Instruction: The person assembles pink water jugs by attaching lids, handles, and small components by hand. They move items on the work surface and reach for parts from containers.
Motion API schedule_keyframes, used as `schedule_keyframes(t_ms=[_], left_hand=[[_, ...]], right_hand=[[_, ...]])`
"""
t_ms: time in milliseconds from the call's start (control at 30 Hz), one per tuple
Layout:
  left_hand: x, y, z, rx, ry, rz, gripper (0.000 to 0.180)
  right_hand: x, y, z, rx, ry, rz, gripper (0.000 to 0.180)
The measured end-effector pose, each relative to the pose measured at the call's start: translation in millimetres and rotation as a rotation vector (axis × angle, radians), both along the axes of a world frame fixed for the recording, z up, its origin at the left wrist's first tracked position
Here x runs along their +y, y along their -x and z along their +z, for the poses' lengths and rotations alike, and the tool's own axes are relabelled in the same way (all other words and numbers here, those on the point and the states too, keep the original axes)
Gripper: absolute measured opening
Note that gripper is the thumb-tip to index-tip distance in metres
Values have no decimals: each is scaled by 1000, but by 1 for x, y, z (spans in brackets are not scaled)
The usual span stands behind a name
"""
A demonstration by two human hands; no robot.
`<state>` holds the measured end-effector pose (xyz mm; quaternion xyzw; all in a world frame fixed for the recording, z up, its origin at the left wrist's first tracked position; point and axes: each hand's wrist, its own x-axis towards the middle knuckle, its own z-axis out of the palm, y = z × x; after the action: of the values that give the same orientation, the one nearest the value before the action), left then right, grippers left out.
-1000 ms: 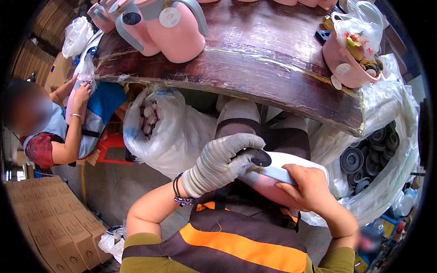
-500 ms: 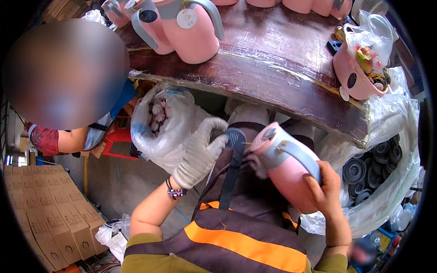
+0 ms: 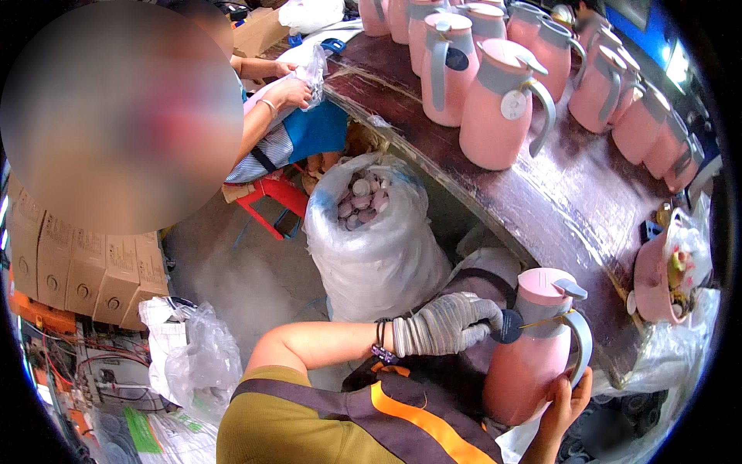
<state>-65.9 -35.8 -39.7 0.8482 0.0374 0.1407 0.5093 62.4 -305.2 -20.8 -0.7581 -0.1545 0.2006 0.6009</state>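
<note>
My left grip (image 3: 448,325) pinches the dark tag (image 3: 507,327), so I should spare its string (image 3: 544,321), right grip (image 3: 563,404) holding the near pink jug (image 3: 522,375) low.

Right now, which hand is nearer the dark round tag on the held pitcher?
Left. The gloved left hand touches the left edge of the dark round tag; the bare right hand is farther, below and rightward, holding the pink pitcher near its base.

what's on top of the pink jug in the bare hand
The jug has a pink lid on top, with a grey lever-like piece at its edge. The lid covers the opening, so the inside cannot be seen.
</note>
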Motion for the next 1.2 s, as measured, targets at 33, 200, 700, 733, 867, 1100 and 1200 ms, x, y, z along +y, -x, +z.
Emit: schedule_keyframes(t_ms=[33, 200, 700, 733, 867, 1100, 1200], left_hand=[[1, 0, 2, -64, 36, 19, 20], [19, -17, 23, -403, -3, 180, 22], [110, -86, -40, 2, -659, 266, 45], [119, -97, -48, 11, -724, 342, 47], [160, -133, -62, 41, -715, 564, 48], [197, -165, -59, 69, -758, 784, 53], [218, -171, -52, 229, -731, 756, 54]], right_hand=[[8, 0, 2, -28, -74, 15, 13], [55, -4, 20, -132, -412, 80, 17], [156, -70, -22, -504, -261, -25, 19], [157, -76, -25, -570, -200, -34, 19], [162, -88, -11, -527, -161, -2, 17], [195, -132, -25, -366, -301, -11, 29], [210, -139, -26, -424, -305, -19, 43]])
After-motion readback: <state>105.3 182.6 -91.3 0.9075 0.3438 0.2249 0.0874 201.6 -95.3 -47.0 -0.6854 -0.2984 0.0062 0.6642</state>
